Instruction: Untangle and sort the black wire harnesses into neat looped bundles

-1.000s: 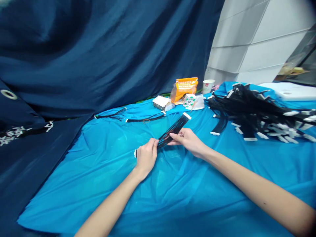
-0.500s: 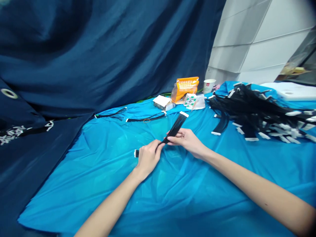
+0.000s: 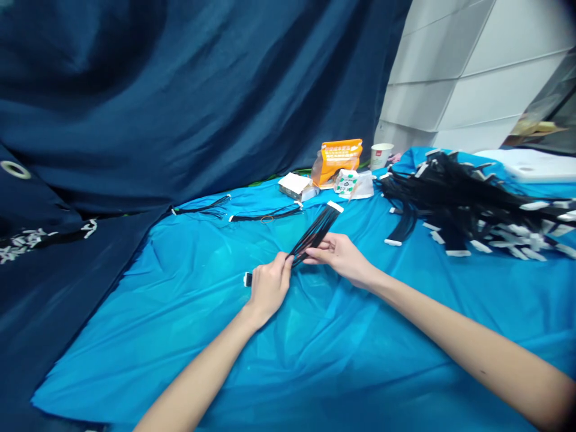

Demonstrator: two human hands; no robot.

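A black wire bundle (image 3: pixel 320 227) with white connectors at its ends slants across the middle of the blue cloth (image 3: pixel 202 306). My left hand (image 3: pixel 270 285) is closed around its lower part, and one end pokes out past the knuckles on the left. Nearer the upper connector, my right hand (image 3: pixel 335 257) pinches some of the wires between thumb and fingers. Between my hands and the upper connector the wires are fanned apart, with gaps showing.
A large pile of black cables (image 3: pixel 468 198) lies at the right. Behind my hands are an orange bag (image 3: pixel 338 161), a small box (image 3: pixel 297 186), a white packet (image 3: pixel 346 182) and a paper cup (image 3: pixel 381 155). Loose cables (image 3: pixel 265 216) lie at the back left.
The wires between my hands have spread from a tight, narrow bundle into separate strands. My left hand has shifted very slightly left; my right hand is nearly where it was.
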